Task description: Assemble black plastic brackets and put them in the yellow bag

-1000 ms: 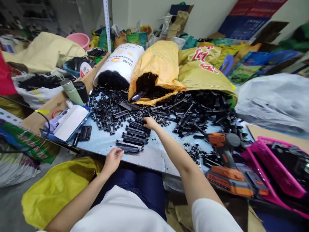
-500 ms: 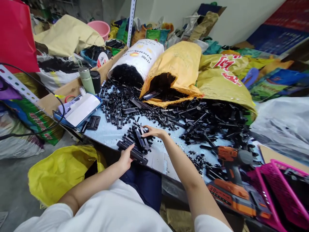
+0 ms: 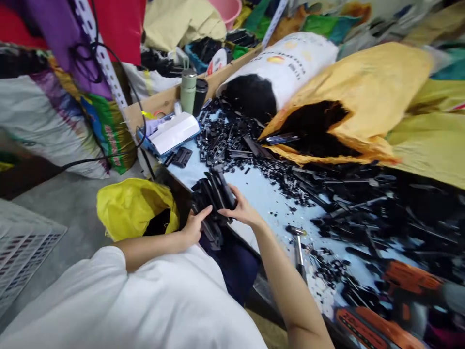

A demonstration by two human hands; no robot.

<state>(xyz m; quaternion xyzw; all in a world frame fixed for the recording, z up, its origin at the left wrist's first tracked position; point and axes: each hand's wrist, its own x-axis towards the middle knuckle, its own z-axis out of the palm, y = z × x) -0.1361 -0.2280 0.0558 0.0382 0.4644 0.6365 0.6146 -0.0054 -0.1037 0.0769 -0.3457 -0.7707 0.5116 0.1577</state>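
A bunch of black plastic parts (image 3: 212, 196) is squeezed between my two hands at the table's front edge, above my lap. My left hand (image 3: 194, 226) grips the bunch from the left, thumb on top. From the right, my right hand (image 3: 240, 207) presses against it with thumb and fingers. The parts are long and blocky; their exact kind does not show. Just below left, an open yellow sack (image 3: 127, 203) stands on the floor with something dark inside. Heaps of small black parts (image 3: 225, 140) lie on the light blue tabletop (image 3: 254, 186).
A hammer (image 3: 298, 249) and an orange cordless drill (image 3: 410, 281) lie to the right. White (image 3: 290, 68) and orange sacks (image 3: 385, 97) spill black parts at the back. A green flask (image 3: 188, 92) and a blue tray (image 3: 174, 140) sit left. A white crate (image 3: 27, 247) is on the floor.
The view has swung left. My hands have lifted the black parts off the tabletop and brought them left, over the table edge. The hammer has come into sight.
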